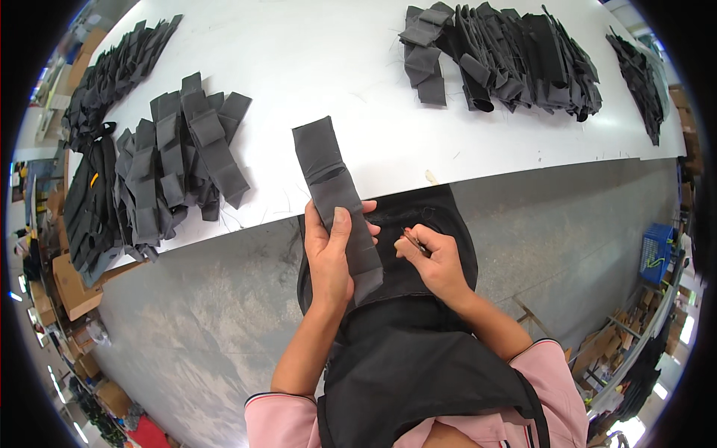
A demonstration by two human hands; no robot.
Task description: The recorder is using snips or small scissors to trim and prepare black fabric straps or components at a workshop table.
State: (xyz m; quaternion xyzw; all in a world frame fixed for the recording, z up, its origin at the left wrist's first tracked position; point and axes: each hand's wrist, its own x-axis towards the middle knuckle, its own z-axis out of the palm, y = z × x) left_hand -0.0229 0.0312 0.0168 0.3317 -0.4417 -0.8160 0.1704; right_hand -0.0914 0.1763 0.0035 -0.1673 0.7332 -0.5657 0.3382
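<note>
A dark grey folded fabric strip [323,153] lies lengthwise in my left hand [328,250]. My thumb presses on its face and the fingers wrap behind it. Its far end reaches over the table edge, while the near end hangs over my black apron [418,358]. To the right of the strip and apart from it, my right hand [441,265] is closed around a small thin tool [413,240]. Most of that tool is hidden by the fingers, so its kind cannot be made out.
On the white table [299,67] lie a left heap of similar strips [172,149], a far-left heap [119,71] and a larger right heap [515,63]. Black cloth [91,194] hangs at the left edge. A blue crate [656,252] stands at right, a cardboard box [75,287] at left.
</note>
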